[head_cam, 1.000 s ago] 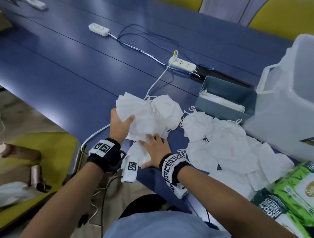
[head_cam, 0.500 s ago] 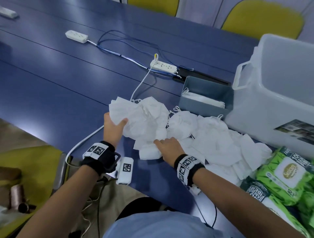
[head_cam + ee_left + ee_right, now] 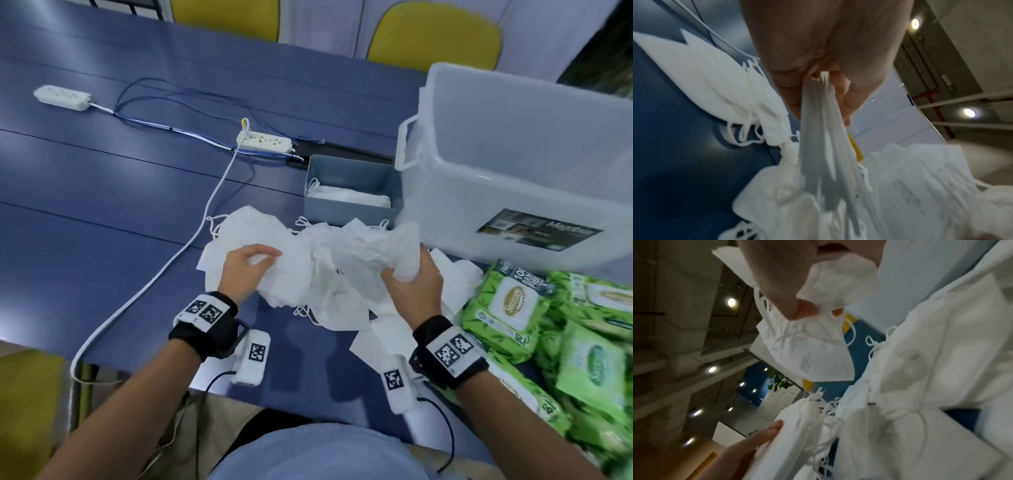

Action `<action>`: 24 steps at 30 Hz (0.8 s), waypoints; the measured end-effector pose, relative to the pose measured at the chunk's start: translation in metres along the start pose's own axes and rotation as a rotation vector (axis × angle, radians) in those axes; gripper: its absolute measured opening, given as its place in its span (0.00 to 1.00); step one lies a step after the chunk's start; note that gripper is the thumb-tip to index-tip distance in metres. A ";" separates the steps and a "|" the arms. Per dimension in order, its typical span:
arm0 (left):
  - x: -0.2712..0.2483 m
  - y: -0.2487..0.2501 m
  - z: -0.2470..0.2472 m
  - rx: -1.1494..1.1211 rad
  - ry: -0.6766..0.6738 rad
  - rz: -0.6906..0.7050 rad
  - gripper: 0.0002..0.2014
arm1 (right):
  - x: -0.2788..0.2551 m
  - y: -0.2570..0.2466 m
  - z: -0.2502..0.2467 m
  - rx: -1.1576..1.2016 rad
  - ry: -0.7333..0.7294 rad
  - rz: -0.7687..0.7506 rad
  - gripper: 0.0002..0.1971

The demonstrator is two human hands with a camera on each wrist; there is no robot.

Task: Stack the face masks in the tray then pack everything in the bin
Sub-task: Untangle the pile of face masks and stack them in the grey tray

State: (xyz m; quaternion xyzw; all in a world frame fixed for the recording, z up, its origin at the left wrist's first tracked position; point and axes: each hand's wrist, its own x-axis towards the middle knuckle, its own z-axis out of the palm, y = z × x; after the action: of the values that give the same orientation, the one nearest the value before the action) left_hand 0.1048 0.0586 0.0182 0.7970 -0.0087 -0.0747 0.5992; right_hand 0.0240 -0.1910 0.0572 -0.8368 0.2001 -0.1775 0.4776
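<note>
- while the left hand [image 3: 245,272] pinches the face masks [image 3: 329,263], the right hand [image 3: 412,286] clamps their right end.
- tray [image 3: 346,171] sits beyond, left of the bin [image 3: 513,164].

Brand "Sanicare" on oval label of green wipes packs [image 3: 512,303], "80" at pack corner, "Megabox" partly legible on clear bin [image 3: 520,178] sticker, mask print illegible.

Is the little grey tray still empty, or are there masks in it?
Not empty. The grey tray already has white masks lying flat inside, ear loops showing at one end. It isn't full; its walls rise above them.
</note>
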 end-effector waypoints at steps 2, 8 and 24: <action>-0.001 0.008 0.017 -0.027 -0.138 -0.012 0.13 | 0.003 -0.003 -0.006 0.046 0.082 -0.032 0.16; -0.002 0.043 0.065 -0.317 -0.368 -0.232 0.25 | -0.002 0.015 -0.011 -0.222 0.068 -0.635 0.24; 0.023 0.044 0.084 -0.270 -0.080 -0.119 0.06 | 0.005 0.071 -0.067 -0.331 -0.080 -0.461 0.24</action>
State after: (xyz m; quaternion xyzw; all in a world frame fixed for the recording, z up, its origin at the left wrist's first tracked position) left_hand 0.1198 -0.0367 0.0349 0.7047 0.0248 -0.1421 0.6947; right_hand -0.0160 -0.2757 0.0284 -0.9331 0.0117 -0.2134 0.2891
